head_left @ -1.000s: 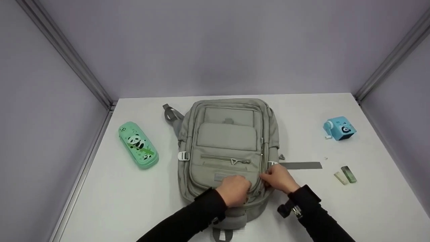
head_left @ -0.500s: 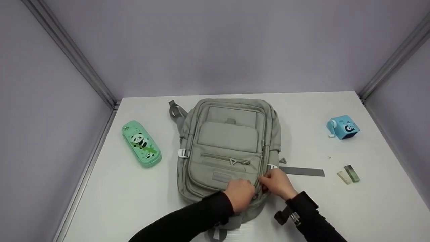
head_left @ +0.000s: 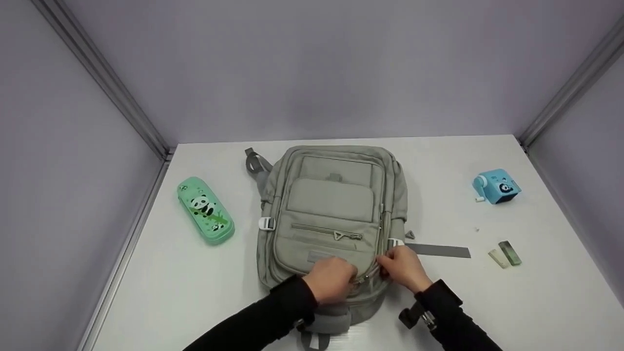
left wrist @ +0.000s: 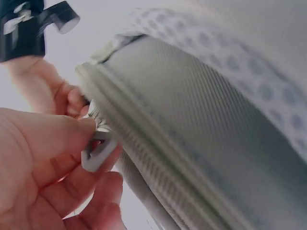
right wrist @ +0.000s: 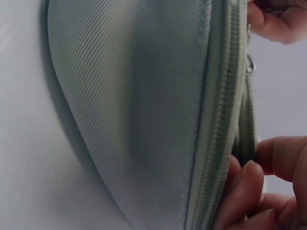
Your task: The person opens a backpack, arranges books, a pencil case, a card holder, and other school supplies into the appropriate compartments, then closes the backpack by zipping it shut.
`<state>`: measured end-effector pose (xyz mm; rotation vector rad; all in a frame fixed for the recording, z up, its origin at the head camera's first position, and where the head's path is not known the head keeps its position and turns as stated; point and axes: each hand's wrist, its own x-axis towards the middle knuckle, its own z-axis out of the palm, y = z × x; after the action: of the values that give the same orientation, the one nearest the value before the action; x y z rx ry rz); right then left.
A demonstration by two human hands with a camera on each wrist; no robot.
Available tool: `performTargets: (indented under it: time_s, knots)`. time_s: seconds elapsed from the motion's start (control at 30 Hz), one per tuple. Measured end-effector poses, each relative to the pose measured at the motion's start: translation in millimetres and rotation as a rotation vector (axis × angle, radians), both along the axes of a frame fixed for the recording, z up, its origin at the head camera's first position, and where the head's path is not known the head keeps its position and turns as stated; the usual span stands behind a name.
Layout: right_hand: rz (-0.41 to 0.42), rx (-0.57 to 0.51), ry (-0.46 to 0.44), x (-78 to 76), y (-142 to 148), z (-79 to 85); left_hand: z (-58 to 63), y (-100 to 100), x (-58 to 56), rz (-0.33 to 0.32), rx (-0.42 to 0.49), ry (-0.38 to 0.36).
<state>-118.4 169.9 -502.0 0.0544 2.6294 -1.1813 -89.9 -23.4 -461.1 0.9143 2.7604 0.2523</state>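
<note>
A grey-green backpack point(head_left: 331, 195) lies flat on the white table, front pocket up and top handle toward me. My left hand point(head_left: 332, 280) is at the pocket's lower edge. In the left wrist view its thumb and fingers pinch a triangular zipper pull point(left wrist: 99, 152). Close by on the right, my right hand point(head_left: 403, 267) grips the fabric edge beside the zipper, near the white side buckle point(head_left: 396, 242). The right wrist view shows its thumb and fingers point(right wrist: 244, 191) holding that edge, with the zipper teeth point(right wrist: 223, 110) running past.
Left of the backpack lies a green panda pencil case point(head_left: 205, 210). A blue pencil sharpener point(head_left: 497, 186) stands at the right, with two small green erasers point(head_left: 510, 253) nearer me. A grey strap point(head_left: 438, 250) extends rightward from the bag. Walls border the back and sides.
My left hand moved slightly right, then back left along the pocket's lower edge, away from the right hand. The right hand stays at the same edge of the backpack.
</note>
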Motion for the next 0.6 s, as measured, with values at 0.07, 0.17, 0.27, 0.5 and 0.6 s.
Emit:
performTargets:
  time_s: [0.07,0.17,0.27,0.5,0.6]
  knots:
    - [-0.02,-0.01,0.004,-0.2,-0.4,0.5,2.0,-6.3,3.0,0.003,0.03,-0.046]
    - [-0.053,0.001,0.017,-2.7,2.0,0.2,4.0,-16.2,9.3,0.006,0.06,-0.074]
    - [-0.098,0.03,0.036,-7.1,10.7,-0.4,5.8,-31.3,16.0,0.034,0.093,-0.041]
    - [-0.112,0.116,0.094,-22.0,44.3,0.7,-5.4,-86.8,17.5,0.181,0.183,0.005]
    - [-0.112,0.15,0.1,-28.3,55.3,1.1,-16.1,-107.6,11.0,0.255,0.173,0.065]
